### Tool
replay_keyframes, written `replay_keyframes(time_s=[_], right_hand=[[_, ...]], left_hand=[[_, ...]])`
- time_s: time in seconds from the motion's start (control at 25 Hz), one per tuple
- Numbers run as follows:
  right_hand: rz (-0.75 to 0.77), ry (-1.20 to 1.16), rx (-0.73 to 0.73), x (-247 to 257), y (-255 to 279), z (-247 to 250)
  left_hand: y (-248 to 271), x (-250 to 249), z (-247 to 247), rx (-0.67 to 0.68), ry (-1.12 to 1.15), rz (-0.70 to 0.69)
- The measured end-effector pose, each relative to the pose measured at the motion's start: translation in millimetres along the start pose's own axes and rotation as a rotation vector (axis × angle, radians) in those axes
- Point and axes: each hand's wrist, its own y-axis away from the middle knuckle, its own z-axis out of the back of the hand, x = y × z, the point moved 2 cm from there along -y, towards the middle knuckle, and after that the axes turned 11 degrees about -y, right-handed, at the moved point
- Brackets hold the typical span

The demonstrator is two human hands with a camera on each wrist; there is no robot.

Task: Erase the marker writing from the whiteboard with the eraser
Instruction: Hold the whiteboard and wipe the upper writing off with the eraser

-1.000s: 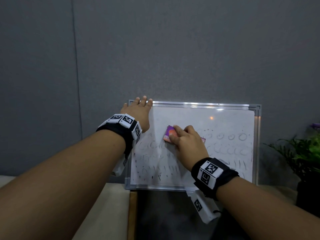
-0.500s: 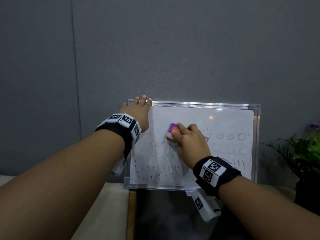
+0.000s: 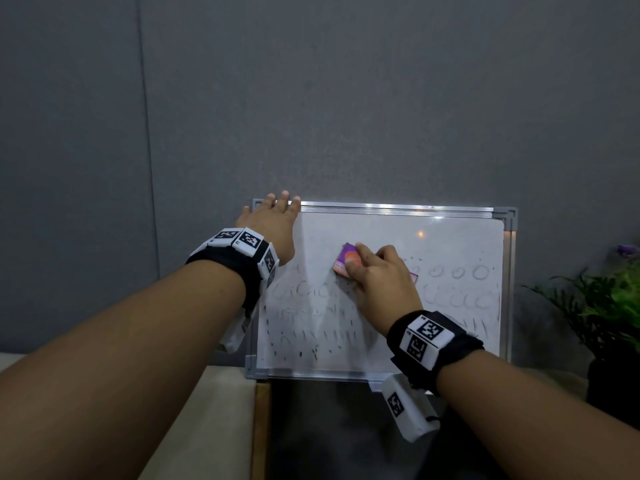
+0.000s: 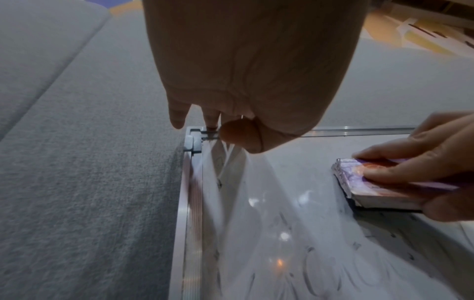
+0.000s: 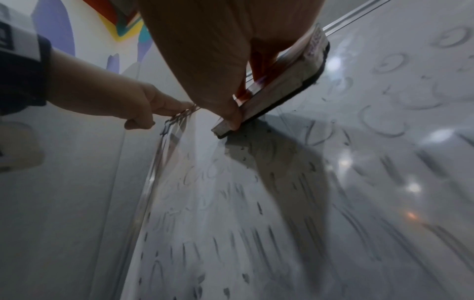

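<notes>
Grey wall (image 3: 346,98), one whiteboard (image 3: 450,237), one eraser (image 3: 343,257), left hand (image 3: 273,230), right hand (image 3: 381,285)

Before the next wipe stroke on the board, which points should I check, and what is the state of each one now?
1. Right hand grips the eraser: ok.
2. Eraser's dark felt lies flat on the board: ok, by the right wrist view.
3. Left hand holds the board's top left corner: ok.
4. Writing all gone: not ok; rows remain below and to the right of the eraser.
5. Plant apart from the board's right edge: ok.
6. Board's bottom edge seated firmly: cannot tell.
</notes>
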Motion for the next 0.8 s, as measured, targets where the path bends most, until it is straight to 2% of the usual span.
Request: replay_keyframes(time_s=[0.24,0.48,0.64,0.8], right_hand=[[0.064,0.008,0.075,6,14,-9],[0.010,-0.051,-0.017,-5,-1,6],[0.099,-0.022,0.056,-6,11,0],[0.047,-0.024,0.028,-14,12,4]], left_hand=[[0,1,1,-0.002,-0.001,0.000],[0,0,-2,-0.014,-0.003,0.002],[-1,1,-2,-0.012,-0.013,0.003],[1,0,-1,-0.011,-0.010,0.002]])
